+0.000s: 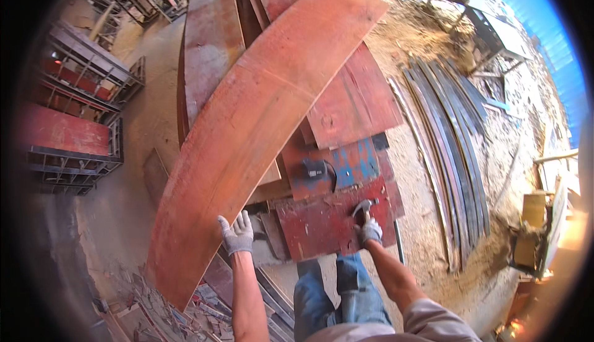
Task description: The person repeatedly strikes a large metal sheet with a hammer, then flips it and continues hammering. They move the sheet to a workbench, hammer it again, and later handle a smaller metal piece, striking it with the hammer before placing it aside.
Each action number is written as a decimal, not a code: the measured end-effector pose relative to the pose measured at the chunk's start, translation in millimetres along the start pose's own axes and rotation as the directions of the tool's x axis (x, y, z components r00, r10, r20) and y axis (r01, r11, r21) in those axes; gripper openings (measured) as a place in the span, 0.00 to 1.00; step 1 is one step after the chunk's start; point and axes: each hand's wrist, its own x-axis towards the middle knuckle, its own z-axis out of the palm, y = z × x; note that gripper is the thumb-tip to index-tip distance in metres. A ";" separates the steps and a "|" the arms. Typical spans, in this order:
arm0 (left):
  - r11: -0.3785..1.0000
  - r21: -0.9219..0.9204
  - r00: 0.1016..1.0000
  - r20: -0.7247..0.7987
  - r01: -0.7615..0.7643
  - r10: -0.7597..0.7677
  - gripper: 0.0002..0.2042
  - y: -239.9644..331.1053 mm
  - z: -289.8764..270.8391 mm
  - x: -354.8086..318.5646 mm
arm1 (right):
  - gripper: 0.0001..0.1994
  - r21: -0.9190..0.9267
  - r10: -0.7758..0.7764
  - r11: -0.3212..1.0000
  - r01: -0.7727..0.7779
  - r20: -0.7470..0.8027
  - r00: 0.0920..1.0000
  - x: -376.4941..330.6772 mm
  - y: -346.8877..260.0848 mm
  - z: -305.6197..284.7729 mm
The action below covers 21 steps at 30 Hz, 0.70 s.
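I stand outdoors on sandy ground [427, 175] littered with sawdust and scraps. At the far left sit stacked metal frames [74, 119], some with red panels; I cannot count them exactly. Below them, by my left arm, lies a heap of broken scrap pieces [167, 311].

My left hand [237, 233], in a grey knit glove, lies flat with fingers spread on the lower edge of one long red plywood board [247, 131], which slants from lower left to upper right over a pile of other red boards [346, 100]. I make out at least four more boards beneath and behind it.

To the right, my right hand [370, 229], also gloved, is closed around the handle of one hammer [364, 207], its head resting on a smaller dark red board [328, 224] just above my knees. A blue-stained board [352, 164] lies just beyond it.

Farther right, a bundle of long grey strips [451, 150] lies on the sand, too many to count.
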 end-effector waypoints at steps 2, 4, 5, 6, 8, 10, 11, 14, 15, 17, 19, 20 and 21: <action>0.994 0.103 1.000 0.022 -0.020 0.018 0.28 -2.3 -4.2 6.2 | 0.32 0.083 0.067 0.993 -0.078 0.128 0.989 14.0 12.4 20.7; 0.978 0.192 0.995 -0.027 -0.085 0.092 0.25 3.8 -11.0 5.0 | 0.19 0.142 0.027 0.989 -0.048 0.150 0.988 16.0 13.9 27.0; 0.963 0.240 0.990 -0.030 -0.125 0.136 0.25 11.4 -17.1 -0.5 | 0.19 0.194 0.015 0.980 -0.038 0.119 0.993 15.0 13.9 25.7; 0.964 0.249 0.995 -0.007 -0.093 0.098 0.25 16.4 -24.4 -5.1 | 0.18 0.201 0.042 0.977 -0.073 0.155 0.987 12.1 16.1 18.9; 0.958 0.271 0.986 -0.110 -0.092 0.125 0.27 32.1 -43.7 -20.1 | 0.18 0.036 -0.009 0.999 0.008 0.012 1.000 9.7 23.9 5.6; 0.946 0.307 0.985 -0.101 -0.103 0.140 0.26 47.2 -63.1 -33.0 | 0.27 -0.105 0.069 0.992 -0.072 -0.032 0.997 13.0 37.1 -4.2; 0.936 0.336 0.982 -0.110 -0.107 0.152 0.26 54.4 -72.2 -37.6 | 0.32 -0.103 0.086 0.991 -0.084 0.017 0.996 14.6 45.1 -6.2; 0.951 0.303 0.975 -0.187 -0.061 0.122 0.23 78.2 -90.7 -38.4 | 0.31 0.012 0.102 0.994 -0.104 0.112 0.988 29.7 64.2 0.6; 0.946 0.317 0.959 -0.242 -0.065 0.147 0.23 85.7 -94.8 -35.1 | 0.28 -0.008 0.126 0.992 -0.127 0.213 0.969 32.7 69.7 4.5; 0.925 0.351 0.908 -0.323 -0.148 0.268 0.23 102.9 -103.9 -31.8 | 0.23 0.043 0.032 0.998 -0.037 0.117 0.993 35.1 72.9 12.7; 0.935 0.336 0.921 -0.316 -0.117 0.229 0.23 120.0 -110.1 -28.6 | 0.20 0.075 0.053 0.996 -0.056 0.044 0.998 30.4 72.1 15.8; 0.942 0.319 0.928 -0.308 -0.107 0.210 0.23 126.8 -112.3 -27.4 | 0.20 0.099 0.084 0.991 -0.089 0.052 0.995 26.6 72.3 13.4; 0.931 0.348 0.935 -0.281 -0.110 0.215 0.23 133.8 -113.8 -26.9 | 0.20 0.168 0.075 0.983 -0.079 0.027 0.997 23.9 68.9 9.8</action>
